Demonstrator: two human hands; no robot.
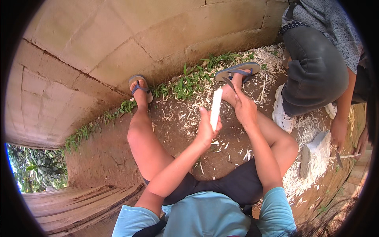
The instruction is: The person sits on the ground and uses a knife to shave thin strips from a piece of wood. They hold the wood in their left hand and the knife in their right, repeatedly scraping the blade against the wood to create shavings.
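Observation:
My left hand (207,129) is closed around the lower end of a pale, whittled piece of wood (216,107), which stands nearly upright with its upper part free. In my right hand (246,111) I grip a knife; its dark, narrow blade (228,83) points up and to the left, beside my foot. The handle is hidden in my fingers. A small gap separates the blade from the wood. Both hands are held above the ground between my bare legs.
Pale shavings (272,59) litter the soil. At the right crouches a co-worker (316,71), whose hand (338,132) is by a blade (339,160) and a thin strip, next to a whitish block (316,154). A block wall (158,31) rises ahead; wooden planks (83,205) lie at the lower left.

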